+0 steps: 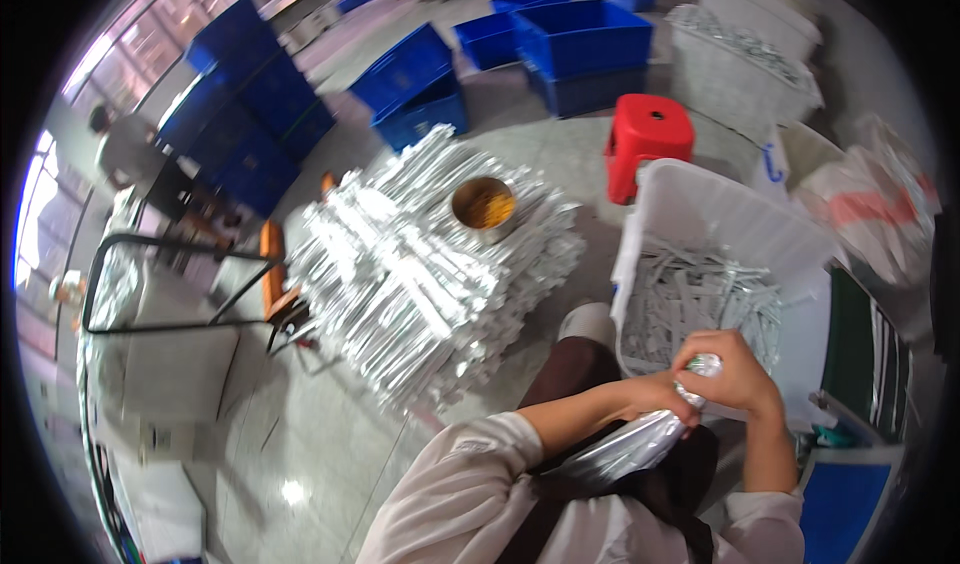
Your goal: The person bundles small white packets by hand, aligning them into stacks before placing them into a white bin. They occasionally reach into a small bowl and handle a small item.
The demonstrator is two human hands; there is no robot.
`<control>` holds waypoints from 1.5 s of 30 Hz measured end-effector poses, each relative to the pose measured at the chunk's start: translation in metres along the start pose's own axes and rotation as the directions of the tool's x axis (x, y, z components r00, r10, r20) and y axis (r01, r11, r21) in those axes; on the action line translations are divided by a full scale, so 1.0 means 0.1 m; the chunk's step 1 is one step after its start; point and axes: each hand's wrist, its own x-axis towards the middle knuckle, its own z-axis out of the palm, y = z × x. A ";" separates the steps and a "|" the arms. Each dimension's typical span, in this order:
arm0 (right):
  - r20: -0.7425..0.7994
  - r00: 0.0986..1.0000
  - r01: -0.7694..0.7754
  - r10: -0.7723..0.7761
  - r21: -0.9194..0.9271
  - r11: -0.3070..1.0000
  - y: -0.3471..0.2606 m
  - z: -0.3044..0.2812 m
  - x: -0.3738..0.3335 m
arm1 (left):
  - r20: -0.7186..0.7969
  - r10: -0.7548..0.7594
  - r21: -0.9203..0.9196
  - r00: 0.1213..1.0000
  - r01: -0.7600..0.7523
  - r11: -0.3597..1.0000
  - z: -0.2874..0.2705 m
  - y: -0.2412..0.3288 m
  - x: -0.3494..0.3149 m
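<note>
Foil at half past four in the head view, a silver bundle slanting up from the lap to four o'clock, and both hands are on it! Left hand clamped round the narrow neck, right hand wrapped over the tip just beyond, the two close together, fingers curled; exactly how the fingertips sit, I can't tell. Looks like the gripping step, perhaps a squeeze or twist of that end. Out at three o'clock, the bin with its loose strips; over toward nine, the big silver pile, a cup sitting on top. What does the next move call for? A firm left hold, I'd say, while the right works the tip; let that left slacken and the bundle could well splay.
</note>
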 end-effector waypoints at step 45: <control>0.293 0.871 -0.489 0.394 0.460 0.741 0.46 1.84 0.11 | 0.049 0.918 0.369 -0.393 0.861 0.349 -1.11 -0.53 -3.18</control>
